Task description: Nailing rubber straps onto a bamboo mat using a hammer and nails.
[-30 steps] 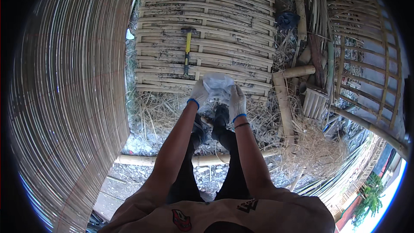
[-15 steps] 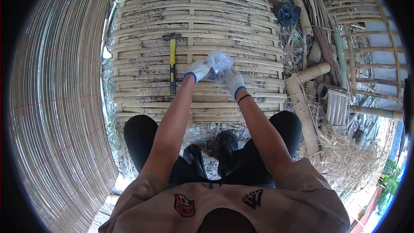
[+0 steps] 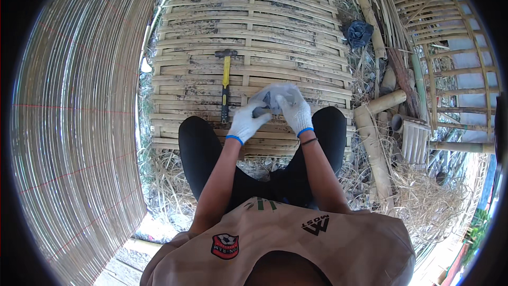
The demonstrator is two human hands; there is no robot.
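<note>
A clear plastic bag (image 3: 290, 91) with something small and dark inside is held between my hands, just above the woven bamboo platform (image 3: 201, 66). My left hand (image 3: 247, 122), in a white knit glove with a blue cuff, has its fingers and thumb curled at the bag's left side. Gloved the same way, my right hand (image 3: 297, 115) grips the bag from the right, its thumb pressed on the plastic. What the dark contents are cannot be made out. Left of the bag lies a hammer (image 3: 226, 82) with a yellow and black handle, its head pointing away from me.
A black plastic bag (image 3: 359, 34) lies on straw beyond the platform's right edge. Bamboo poles (image 3: 370, 143) and a slatted bamboo frame (image 3: 455, 74) stand on the right. A tall screen of thin strips (image 3: 79, 106) rises on the left. My knees (image 3: 329, 124) flank my forearms at the near edge.
My hands have drawn the plastic bag nearer to my body, and its dark contents show more plainly. My knees have shifted closer to the platform. The hammer stays where it lay.
</note>
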